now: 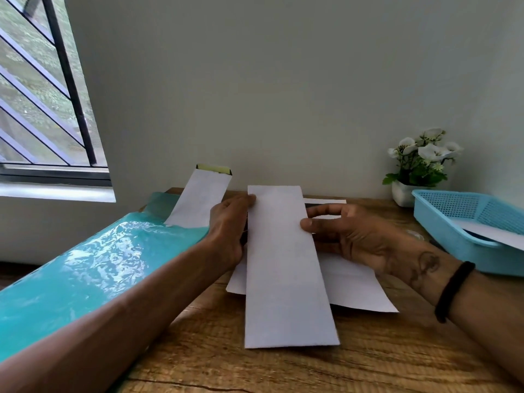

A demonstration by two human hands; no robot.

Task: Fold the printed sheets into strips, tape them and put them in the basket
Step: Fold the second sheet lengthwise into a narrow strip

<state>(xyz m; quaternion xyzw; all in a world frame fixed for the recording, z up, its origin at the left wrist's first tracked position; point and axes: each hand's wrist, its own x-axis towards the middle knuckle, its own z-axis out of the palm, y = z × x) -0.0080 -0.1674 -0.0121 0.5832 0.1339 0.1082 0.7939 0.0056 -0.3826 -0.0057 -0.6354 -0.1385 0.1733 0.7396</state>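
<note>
Head view: on the tabletop (283, 370) the basket (453, 222) at the right edge already holds paper, while unfolded sheets (357, 282) remain (so I judge the job part done). The folded strip (286, 268), at centre, is pinched by left hand (229, 231) and right hand (354, 236), untaped.

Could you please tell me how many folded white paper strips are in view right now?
2: one long folded white paper strip held between both hands at the centre, another leaning behind the left hand. The paper in the blue plastic basket may be a third.
</note>
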